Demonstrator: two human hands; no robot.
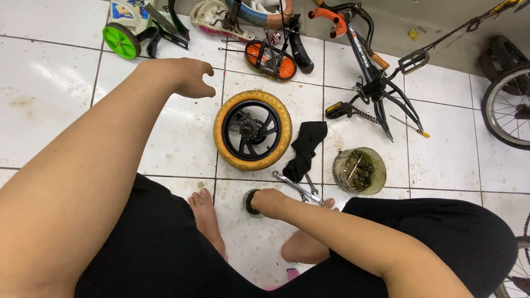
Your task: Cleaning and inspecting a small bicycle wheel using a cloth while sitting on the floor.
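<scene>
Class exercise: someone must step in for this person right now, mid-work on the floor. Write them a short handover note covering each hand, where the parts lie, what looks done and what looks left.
Left hand: empty, fingers curled open, raised above the tiles beyond the yellow wheel.
Right hand: resting on a small round tin beside the spanners; grip unclear.
Parts: wheel flat on the floor; black inner tube beside it; container of small parts to the right; bike frame beyond.
Done: wheel is off the frame.
Left: wheel not yet refitted.
</scene>
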